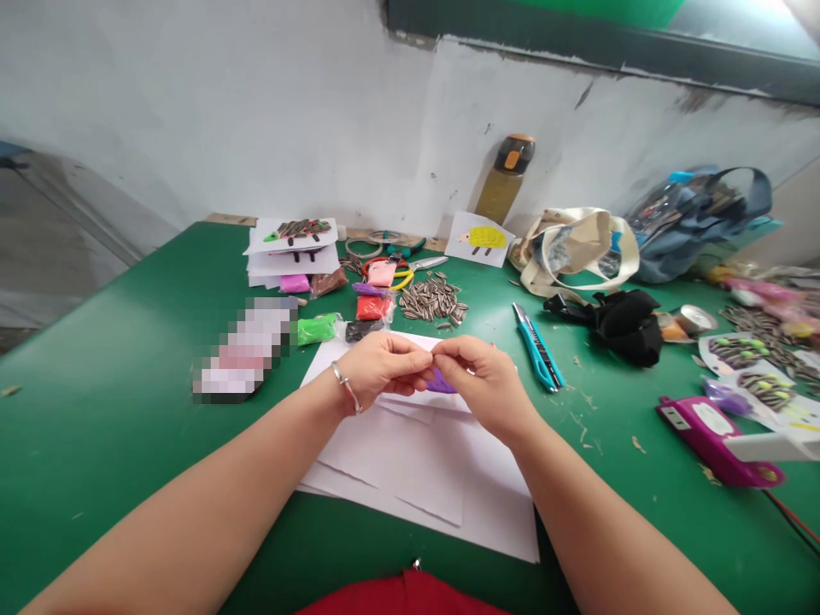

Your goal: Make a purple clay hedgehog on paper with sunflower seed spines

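Note:
My left hand [390, 363], with a silver bangle at the wrist, and my right hand [483, 384] meet fingertip to fingertip over the white paper sheets [410, 461]. Both are closed in a pinch. Whatever sits between the fingertips is too small or too hidden to name. Just below the fingers a purple shape [441, 381] shows on the top sheet, partly covered by my hands. Beyond them lie a green clay packet [317, 329], a black clay packet [364, 330], a red clay packet [375, 307] and a pile of striped sunflower seeds [434, 301].
A teal utility knife [536, 348] lies right of the paper, near a black cloth item [624, 327]. Scissors [416, 266] rest behind the seeds. Picture cards [291, 243] and a bottle [506, 181] stand toward the wall. At right is a magenta device [717, 440]; a blurred-out object [247, 350] lies left.

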{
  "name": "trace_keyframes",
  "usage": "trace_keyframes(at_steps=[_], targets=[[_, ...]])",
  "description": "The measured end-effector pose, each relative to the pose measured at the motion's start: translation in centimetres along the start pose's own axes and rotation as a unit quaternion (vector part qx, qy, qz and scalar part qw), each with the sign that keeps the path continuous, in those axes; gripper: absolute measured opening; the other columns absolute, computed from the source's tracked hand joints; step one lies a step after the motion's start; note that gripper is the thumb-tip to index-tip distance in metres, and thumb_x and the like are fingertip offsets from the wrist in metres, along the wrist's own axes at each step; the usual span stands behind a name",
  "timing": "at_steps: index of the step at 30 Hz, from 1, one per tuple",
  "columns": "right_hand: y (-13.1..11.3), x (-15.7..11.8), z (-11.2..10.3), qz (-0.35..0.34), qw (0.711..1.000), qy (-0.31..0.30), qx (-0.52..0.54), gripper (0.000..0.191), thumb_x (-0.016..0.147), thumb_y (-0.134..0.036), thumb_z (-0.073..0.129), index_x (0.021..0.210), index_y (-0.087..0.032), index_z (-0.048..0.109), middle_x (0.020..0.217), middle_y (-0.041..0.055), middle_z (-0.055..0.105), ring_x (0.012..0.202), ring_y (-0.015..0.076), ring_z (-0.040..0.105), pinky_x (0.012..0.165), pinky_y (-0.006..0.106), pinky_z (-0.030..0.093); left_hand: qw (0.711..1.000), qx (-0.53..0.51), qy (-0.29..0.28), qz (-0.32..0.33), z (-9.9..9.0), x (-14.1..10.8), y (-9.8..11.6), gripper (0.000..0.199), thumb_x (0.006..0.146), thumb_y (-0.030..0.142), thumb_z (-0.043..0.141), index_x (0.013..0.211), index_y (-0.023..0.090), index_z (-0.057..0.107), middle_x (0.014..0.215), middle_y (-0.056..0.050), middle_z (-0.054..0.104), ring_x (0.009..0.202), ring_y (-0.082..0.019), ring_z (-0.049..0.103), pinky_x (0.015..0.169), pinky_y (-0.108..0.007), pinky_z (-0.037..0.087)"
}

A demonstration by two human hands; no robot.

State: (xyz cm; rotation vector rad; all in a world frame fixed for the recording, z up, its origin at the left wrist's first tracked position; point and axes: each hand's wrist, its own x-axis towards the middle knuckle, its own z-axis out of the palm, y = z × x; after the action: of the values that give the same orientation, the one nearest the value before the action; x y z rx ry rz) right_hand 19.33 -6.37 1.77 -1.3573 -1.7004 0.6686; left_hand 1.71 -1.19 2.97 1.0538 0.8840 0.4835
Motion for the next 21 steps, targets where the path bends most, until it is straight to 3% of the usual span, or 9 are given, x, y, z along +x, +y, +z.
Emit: trace_keyframes(at_steps=[8,14,17,21], targets=[[-0.41,-0.13,-0.17,-0.031,0.997,-0.022,-0.070,0.016,0.087,-0.018,0.052,0.076,-0.021,0.064,0.073,-0.0008,0.061,0.067,0.0121,0.054,0.065,0.024,0.042,0.999,0.046,0.007,0.011,0.33,0.24,-0.04,0.024,0.068,0.033,0.079,0.064,0.011,0.070,0.064,-0.004,0.066,0.056,-0.009,0.057,0.053,-0.020,0.041],[-0.22,0.11,0.08,0.084,0.991,-0.018,0.099,0.012,0.085,-0.022,0.055,0.076,-0.020,0.063,0.070,-0.0027,0.062,0.064,0.0108,0.054,0.059,0.023,0.041,1.000,0.014,0.017,0.007,0.35,0.22,0.06,0.027,0.067,0.036,0.081,0.067,0.012,0.070,0.062,-0.003,0.064,0.056,-0.009,0.056,0.054,-0.021,0.042],[-0.02,0.24,0.07,0.102,0.980,-0.030,0.166,0.012,0.086,-0.026,0.058,0.079,-0.020,0.066,0.072,-0.0027,0.063,0.066,0.0102,0.055,0.059,0.023,0.042,1.000,-0.007,0.025,0.003,0.14,0.20,0.05,0.032,0.062,0.039,0.085,0.071,0.012,0.071,0.062,-0.002,0.063,0.057,-0.009,0.056,0.056,-0.022,0.043],[-0.35,0.20,-0.13,0.102,0.977,-0.049,0.179,0.010,0.083,-0.025,0.061,0.085,-0.020,0.070,0.076,-0.0020,0.067,0.068,0.0105,0.059,0.061,0.023,0.045,0.999,-0.015,0.030,0.006,-0.08,0.11,0.04,0.036,0.059,0.041,0.087,0.073,0.012,0.070,0.064,-0.002,0.064,0.059,-0.010,0.057,0.056,-0.022,0.043]])
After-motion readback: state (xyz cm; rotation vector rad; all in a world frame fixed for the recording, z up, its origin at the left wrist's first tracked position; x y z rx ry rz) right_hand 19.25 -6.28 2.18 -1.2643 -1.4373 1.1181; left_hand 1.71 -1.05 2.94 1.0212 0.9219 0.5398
